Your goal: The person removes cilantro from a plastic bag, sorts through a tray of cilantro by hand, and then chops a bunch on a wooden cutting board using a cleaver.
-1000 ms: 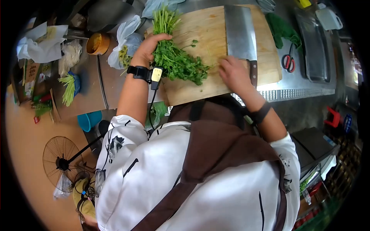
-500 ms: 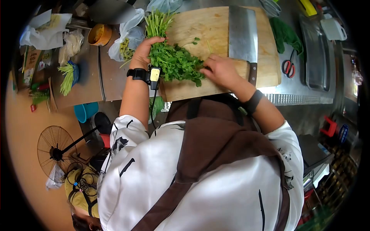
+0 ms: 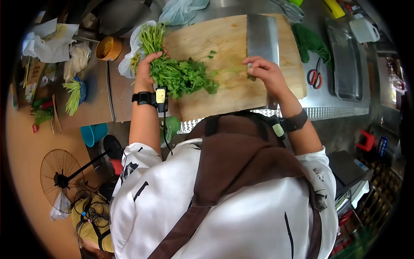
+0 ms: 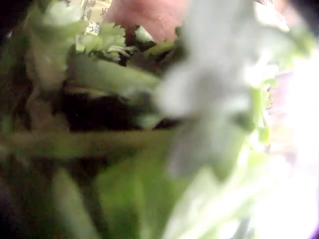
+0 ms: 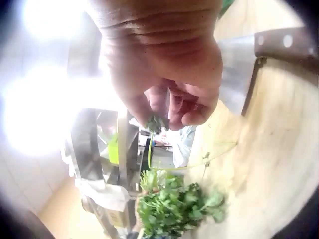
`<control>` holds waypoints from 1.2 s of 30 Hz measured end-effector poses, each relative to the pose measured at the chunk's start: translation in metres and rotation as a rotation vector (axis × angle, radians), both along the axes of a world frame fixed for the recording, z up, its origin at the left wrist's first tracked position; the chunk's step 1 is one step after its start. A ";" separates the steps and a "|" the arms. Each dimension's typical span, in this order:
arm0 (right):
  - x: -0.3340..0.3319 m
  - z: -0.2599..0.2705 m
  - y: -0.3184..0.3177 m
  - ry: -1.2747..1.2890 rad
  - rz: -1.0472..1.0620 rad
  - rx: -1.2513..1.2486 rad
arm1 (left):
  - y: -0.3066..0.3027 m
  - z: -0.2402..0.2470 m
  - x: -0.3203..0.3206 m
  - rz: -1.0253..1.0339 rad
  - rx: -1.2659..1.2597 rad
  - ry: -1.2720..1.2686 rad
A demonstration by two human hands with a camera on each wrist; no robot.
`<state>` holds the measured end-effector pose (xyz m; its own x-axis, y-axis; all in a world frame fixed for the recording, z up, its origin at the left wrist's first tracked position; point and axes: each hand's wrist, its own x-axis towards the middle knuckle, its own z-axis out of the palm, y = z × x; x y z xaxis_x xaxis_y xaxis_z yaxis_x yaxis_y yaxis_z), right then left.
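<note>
My left hand [image 3: 146, 71] grips a leafy bunch of cilantro [image 3: 183, 77] by its stems, over the left side of the wooden cutting board [image 3: 233, 97]. The leaves spread rightward on the board, and blurred greenery fills the left wrist view. Between the thumb and fingertips of my right hand [image 3: 271, 77] is a single cilantro sprig [image 5: 157, 123], pinched at its dark leafy end. Its thin stem trails back toward the bunch in the right wrist view. A broad cleaver [image 3: 262, 36] lies flat on the board, partly hidden by the right hand.
Right of the board are a green cloth [image 3: 308, 43], scissors with red handles [image 3: 315, 79] and a metal tray [image 3: 347, 64]. Plastic bags [image 3: 183, 11] lie behind it. Farther left are a round orange container [image 3: 108, 48] and a small bundle of green stalks [image 3: 73, 96].
My right hand went to the bunch's leafy tips, then drew back right with a sprig pinched in it. The left hand and the bunch have shifted slightly left.
</note>
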<state>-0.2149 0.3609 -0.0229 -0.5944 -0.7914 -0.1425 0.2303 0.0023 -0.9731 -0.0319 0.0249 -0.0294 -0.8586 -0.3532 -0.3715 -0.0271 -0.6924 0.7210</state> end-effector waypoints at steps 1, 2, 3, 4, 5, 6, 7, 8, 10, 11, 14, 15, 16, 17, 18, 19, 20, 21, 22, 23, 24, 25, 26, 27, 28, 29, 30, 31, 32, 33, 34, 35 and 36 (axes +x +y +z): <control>-0.002 0.008 0.003 -0.251 -0.051 -0.025 | 0.003 0.001 -0.002 -0.024 0.012 -0.018; -0.004 0.014 0.005 -0.244 -0.055 -0.027 | 0.006 0.003 -0.003 -0.047 0.023 -0.037; -0.005 0.019 0.007 -0.329 -0.082 -0.092 | 0.011 0.006 -0.007 -0.067 0.011 -0.035; -0.006 0.022 0.007 -0.413 -0.109 -0.156 | 0.013 0.009 -0.011 -0.073 0.009 -0.029; -0.008 0.021 0.010 -0.408 -0.112 -0.159 | 0.015 0.013 -0.015 -0.043 -0.028 -0.181; -0.011 0.018 0.013 -0.439 -0.085 -0.213 | 0.019 0.017 -0.019 -0.012 -0.064 -0.333; -0.014 0.016 0.016 -0.469 -0.058 -0.268 | 0.028 0.026 -0.027 -0.009 -0.104 -0.348; -0.018 0.015 0.018 -0.465 -0.063 -0.271 | 0.036 0.032 -0.034 -0.014 -0.107 -0.344; -0.023 0.013 0.025 -0.592 -0.039 -0.374 | 0.054 0.039 -0.048 -0.169 -0.282 -0.309; -0.024 0.013 0.026 -0.583 -0.044 -0.377 | 0.069 0.043 -0.055 -0.207 -0.237 -0.281; -0.030 0.012 0.034 -0.498 -0.203 -0.354 | 0.089 0.028 -0.077 -0.278 -0.455 -0.227; -0.035 0.012 0.040 -0.473 -0.273 -0.343 | 0.093 0.020 -0.084 -0.246 -0.459 -0.221; -0.041 0.010 0.048 -0.446 -0.347 -0.330 | 0.095 0.014 -0.087 -0.265 -0.458 -0.212; -0.050 0.006 0.062 -0.435 -0.359 -0.400 | 0.097 0.009 -0.089 -0.239 -0.511 -0.293; -0.059 0.010 0.075 -0.412 -0.369 -0.459 | 0.099 0.009 -0.094 -0.216 -0.563 -0.368; -0.066 0.018 0.090 -0.362 -0.429 -0.470 | 0.098 0.012 -0.097 -0.282 -0.655 -0.410; -0.073 0.025 0.104 -0.315 -0.488 -0.480 | 0.096 0.008 -0.099 -0.309 -0.653 -0.390; -0.082 0.027 0.118 -0.285 -0.520 -0.515 | 0.095 0.001 -0.100 -0.300 -0.716 -0.395; -0.093 0.029 0.132 -0.258 -0.548 -0.551 | 0.096 0.000 -0.101 -0.286 -0.783 -0.403; -0.102 0.031 0.144 -0.229 -0.571 -0.558 | 0.097 0.000 -0.102 -0.305 -0.787 -0.393; -0.107 0.035 0.153 -0.217 -0.605 -0.572 | 0.099 0.003 -0.103 -0.296 -0.769 -0.367; -0.112 0.033 0.160 -0.148 -0.653 -0.492 | 0.102 0.007 -0.103 -0.284 -0.752 -0.343; -0.118 0.030 0.166 -0.081 -0.699 -0.411 | 0.103 0.012 -0.103 -0.296 -0.757 -0.340; -0.125 0.024 0.175 -0.083 -0.709 -0.413 | 0.105 0.018 -0.102 -0.281 -0.704 -0.336; -0.131 0.013 0.185 0.094 -0.652 0.188 | 0.105 0.021 -0.100 -0.263 -0.652 -0.334; -0.134 0.001 0.193 0.267 -0.545 0.783 | 0.100 0.020 -0.097 -0.253 -0.584 -0.307; -0.128 -0.013 0.197 0.609 -0.504 1.193 | 0.097 0.022 -0.096 -0.247 -0.588 -0.313; -0.113 -0.012 0.197 0.945 -0.604 1.332 | 0.093 0.027 -0.091 -0.194 -0.431 -0.285; -0.097 -0.013 0.192 1.293 -0.692 1.434 | 0.087 0.034 -0.080 -0.125 -0.278 -0.263; -0.096 -0.015 0.193 1.411 -0.747 1.267 | 0.089 0.049 -0.076 -0.034 -0.196 -0.241; -0.097 -0.016 0.187 1.511 -0.798 1.078 | 0.086 0.051 -0.068 0.023 -0.215 -0.272; -0.088 -0.006 0.170 1.383 -0.741 0.967 | 0.079 0.053 -0.062 0.066 -0.107 -0.113; -0.076 0.004 0.156 1.257 -0.689 0.865 | 0.071 0.057 -0.056 0.099 -0.010 0.061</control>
